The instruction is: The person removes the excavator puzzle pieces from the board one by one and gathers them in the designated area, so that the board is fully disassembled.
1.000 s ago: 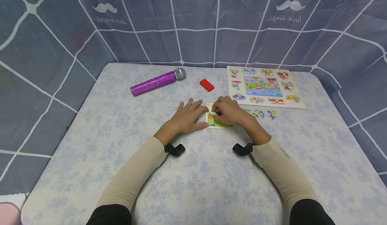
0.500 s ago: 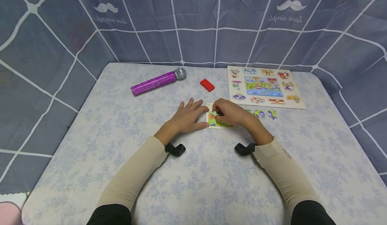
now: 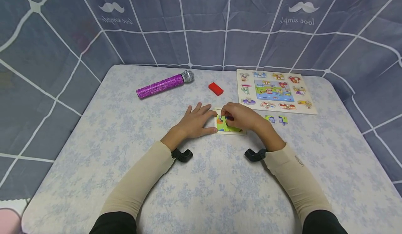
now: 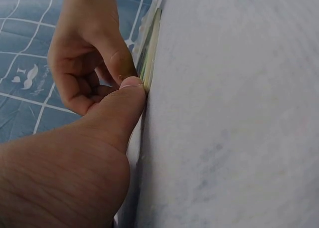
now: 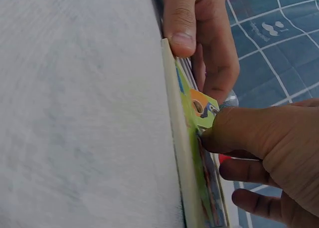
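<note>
1. The table [image 3: 188,199] is pale, blotched blue.
2. A microphone [image 3: 161,87] lies toward its far left.
3. A board [image 3: 255,104] lies at the far right.
4. A red block [image 3: 215,89] lies between them.
5. A small tray [image 3: 230,133] lies nearer, mid-table.
6. Two pieces [image 3: 283,119] lie just beside the board's near edge.

Left forearm [image 3: 141,178] and right forearm [image 3: 295,178] extended forward, angled inward. Left wrist [image 3: 171,139] and right wrist [image 3: 271,139] set well apart. Left hand [image 3: 196,121] seen from the back, fingers spread, thumb stretched sideways. Right hand [image 3: 242,117] turned inward, thumb and index finger closed in a pinch, other fingers bent.
</note>
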Demonstrator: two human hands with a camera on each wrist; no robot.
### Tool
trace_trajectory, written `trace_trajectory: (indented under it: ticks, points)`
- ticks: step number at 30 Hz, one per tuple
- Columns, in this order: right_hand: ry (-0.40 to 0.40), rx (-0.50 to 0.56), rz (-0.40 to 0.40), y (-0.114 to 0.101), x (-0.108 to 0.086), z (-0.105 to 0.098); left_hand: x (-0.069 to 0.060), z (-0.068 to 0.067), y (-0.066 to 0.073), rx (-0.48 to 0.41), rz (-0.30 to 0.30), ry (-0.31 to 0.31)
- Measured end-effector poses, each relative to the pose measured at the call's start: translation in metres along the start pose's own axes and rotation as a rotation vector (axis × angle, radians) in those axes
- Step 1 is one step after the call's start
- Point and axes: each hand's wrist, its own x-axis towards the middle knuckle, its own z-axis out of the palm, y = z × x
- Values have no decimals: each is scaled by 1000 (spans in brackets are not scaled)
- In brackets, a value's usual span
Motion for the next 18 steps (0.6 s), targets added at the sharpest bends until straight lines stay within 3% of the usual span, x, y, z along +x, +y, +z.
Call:
trace_trajectory:
  ticks: [4,8,18]
  points:
    - [41,-75,-10,-3,1,2,-1,-1,0,1,1,-1]
    - [58,-85,-7,-2,2,3,-1,-1,-1,1,1,-4]
    - [137,77,-20,5,-17,-22,0,0,0,-8,-2,-4]
